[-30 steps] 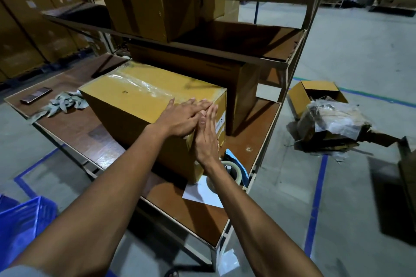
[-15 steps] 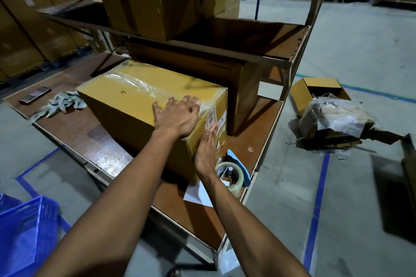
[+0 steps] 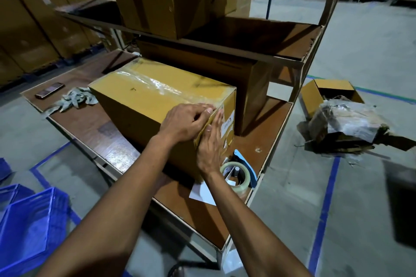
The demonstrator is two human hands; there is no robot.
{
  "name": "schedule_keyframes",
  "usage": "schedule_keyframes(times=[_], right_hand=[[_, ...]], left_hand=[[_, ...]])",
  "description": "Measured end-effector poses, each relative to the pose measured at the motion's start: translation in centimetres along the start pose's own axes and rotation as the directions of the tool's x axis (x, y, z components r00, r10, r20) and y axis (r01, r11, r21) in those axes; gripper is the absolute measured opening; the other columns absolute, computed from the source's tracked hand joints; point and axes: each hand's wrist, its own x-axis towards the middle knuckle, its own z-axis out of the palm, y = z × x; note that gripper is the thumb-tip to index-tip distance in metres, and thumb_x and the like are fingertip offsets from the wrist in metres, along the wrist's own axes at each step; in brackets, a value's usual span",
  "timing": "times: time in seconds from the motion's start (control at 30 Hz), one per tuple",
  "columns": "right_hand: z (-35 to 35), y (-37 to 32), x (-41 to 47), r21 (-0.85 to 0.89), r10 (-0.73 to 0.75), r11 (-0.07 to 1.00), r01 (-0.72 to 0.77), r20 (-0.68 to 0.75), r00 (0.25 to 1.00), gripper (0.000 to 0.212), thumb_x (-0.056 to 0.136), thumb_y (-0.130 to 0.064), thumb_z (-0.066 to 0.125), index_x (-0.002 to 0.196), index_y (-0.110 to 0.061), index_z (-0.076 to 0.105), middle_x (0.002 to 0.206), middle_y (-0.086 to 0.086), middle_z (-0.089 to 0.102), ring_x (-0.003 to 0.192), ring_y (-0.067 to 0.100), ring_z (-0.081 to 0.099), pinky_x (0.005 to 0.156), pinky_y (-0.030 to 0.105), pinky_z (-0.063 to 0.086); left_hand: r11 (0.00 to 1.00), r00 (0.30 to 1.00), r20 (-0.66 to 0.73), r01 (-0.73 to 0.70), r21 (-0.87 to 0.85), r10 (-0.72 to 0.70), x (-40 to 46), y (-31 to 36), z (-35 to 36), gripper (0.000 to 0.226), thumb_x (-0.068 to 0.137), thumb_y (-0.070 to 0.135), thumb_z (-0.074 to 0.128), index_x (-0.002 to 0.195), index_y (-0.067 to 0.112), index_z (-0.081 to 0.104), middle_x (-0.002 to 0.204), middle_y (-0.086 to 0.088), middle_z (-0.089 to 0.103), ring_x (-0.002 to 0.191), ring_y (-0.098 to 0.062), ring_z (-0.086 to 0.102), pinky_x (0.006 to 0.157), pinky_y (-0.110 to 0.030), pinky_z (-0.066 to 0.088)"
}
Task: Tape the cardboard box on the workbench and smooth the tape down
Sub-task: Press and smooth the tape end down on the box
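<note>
A yellow-brown cardboard box (image 3: 139, 96) lies on the wooden workbench (image 3: 99, 132), with a strip of clear tape (image 3: 162, 85) running along its top seam. My left hand (image 3: 186, 121) rests flat on the box's near top corner, fingers pressed over the tape end. My right hand (image 3: 211, 144) lies flat against the box's end face just below that corner, fingers pointing up. Neither hand grips anything. A tape dispenser (image 3: 236, 173) with a clear roll and blue handle sits on the bench beside my right wrist.
A white paper sheet (image 3: 200, 193) lies under the box's corner. A phone (image 3: 49, 90) and grey gloves (image 3: 72, 100) lie at the bench's left end. A taller brown box (image 3: 249, 87) stands behind, under a shelf (image 3: 258, 36). Blue crates (image 3: 29, 227) stand lower left; an open box (image 3: 324, 94) lies on the floor.
My right hand slid down the end face and came back up beside the corner. My left hand stayed on the top corner, its fingers shifting slightly.
</note>
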Motion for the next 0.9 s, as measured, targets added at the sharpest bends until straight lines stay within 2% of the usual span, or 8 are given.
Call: schedule_keyframes(times=[0.23, 0.33, 0.43, 0.5, 0.57, 0.67, 0.77, 0.9], right_hand=[[0.8, 1.9, -0.5, 0.052, 0.200, 0.978, -0.202, 0.030, 0.979, 0.067, 0.104, -0.065, 0.002, 0.166, -0.043, -0.012, 0.177, -0.016, -0.007, 0.164, 0.012, 0.000, 0.133, 0.052, 0.009], [1.2, 1.6, -0.3, 0.040, 0.255, 0.966, -0.257, 0.050, 0.966, 0.075, 0.097, -0.076, -0.003, 0.165, -0.045, -0.014, 0.177, -0.015, -0.005, 0.165, 0.017, 0.004, 0.132, 0.056, 0.010], [1.4, 1.6, -0.1, 0.080, 0.504, 0.859, -0.505, 0.032, 0.863, 0.117, 0.071, -0.100, -0.013, 0.169, -0.038, -0.002, 0.178, -0.009, 0.004, 0.165, 0.020, 0.008, 0.133, 0.053, 0.008], [1.0, 1.8, -0.1, 0.133, 0.599, 0.787, -0.602, 0.068, 0.798, 0.117, 0.077, -0.098, -0.007, 0.170, -0.030, 0.010, 0.178, -0.004, 0.009, 0.165, 0.021, 0.006, 0.133, 0.049, 0.005], [0.4, 1.2, -0.3, 0.146, 0.561, 0.812, -0.565, 0.071, 0.825, 0.090, 0.098, -0.078, 0.001, 0.170, -0.025, 0.006, 0.178, -0.003, 0.002, 0.165, 0.019, 0.002, 0.134, 0.045, 0.001], [-0.5, -0.3, 0.4, 0.110, 0.350, 0.932, -0.346, -0.019, 0.937, 0.086, 0.098, -0.078, 0.003, 0.169, -0.031, -0.002, 0.177, -0.011, -0.007, 0.161, 0.006, -0.005, 0.131, 0.033, 0.003], [-0.7, -1.7, 2.0, 0.080, 0.147, 0.986, -0.147, 0.009, 0.989, 0.065, 0.108, -0.062, 0.008, 0.169, -0.039, 0.003, 0.173, -0.027, -0.012, 0.161, 0.001, -0.005, 0.133, 0.039, 0.011], [-0.4, -0.8, 2.5, 0.104, 0.085, 0.991, -0.089, 0.049, 0.995, 0.066, 0.107, -0.060, 0.007, 0.169, -0.037, 0.003, 0.173, -0.028, -0.011, 0.161, -0.001, -0.009, 0.133, 0.049, 0.010]], left_hand=[[0.950, 0.944, -0.162, 0.302, 0.072, -0.288, 0.0, 1.6, 0.0, 0.065, 0.112, 0.052, 0.025, 0.116, 0.017, 0.080, 0.095, -0.017, 0.076, 0.095, -0.034, 0.069, 0.121, -0.053, 0.036], [0.935, 0.936, -0.157, 0.335, 0.115, -0.316, 0.3, 1.1, 0.5, 0.069, 0.110, 0.054, 0.020, 0.110, 0.018, 0.079, 0.115, -0.022, 0.075, 0.115, -0.038, 0.067, 0.124, -0.059, 0.030], [0.918, 0.932, -0.100, 0.361, 0.166, -0.348, 0.6, 0.2, 1.2, 0.079, 0.105, 0.060, 0.009, 0.125, 0.020, 0.075, 0.140, -0.015, 0.069, 0.144, -0.034, 0.052, 0.126, -0.063, 0.024], [0.920, 0.939, -0.070, 0.343, 0.190, -0.336, 0.6, 0.0, 1.3, 0.081, 0.104, 0.060, 0.007, 0.140, 0.021, 0.067, 0.157, -0.006, 0.057, 0.155, -0.031, 0.038, 0.126, -0.065, 0.020], [0.933, 0.954, -0.016, 0.296, 0.206, -0.299, 0.4, -0.1, 1.1, 0.072, 0.107, 0.059, 0.011, 0.162, 0.025, 0.043, 0.171, 0.002, 0.036, 0.163, -0.027, 0.019, 0.127, -0.067, 0.011], [0.960, 0.983, 0.114, 0.111, 0.258, -0.145, 0.4, -0.3, 0.8, 0.064, 0.107, 0.066, 0.008, 0.168, 0.047, 0.008, 0.177, 0.014, 0.002, 0.165, -0.023, -0.003, 0.126, -0.070, 0.001], [0.966, 0.971, 0.234, -0.017, 0.260, -0.046, 0.9, -0.5, 0.5, 0.071, 0.097, 0.075, -0.005, 0.165, 0.053, 0.005, 0.176, 0.018, 0.001, 0.165, -0.019, -0.002, 0.127, -0.070, -0.001], [0.947, 0.968, 0.222, 0.041, 0.319, -0.116, 1.2, -0.3, 0.7, 0.064, 0.104, 0.070, 0.001, 0.166, 0.053, 0.007, 0.176, 0.019, 0.007, 0.165, -0.022, 0.000, 0.126, -0.070, -0.003]])
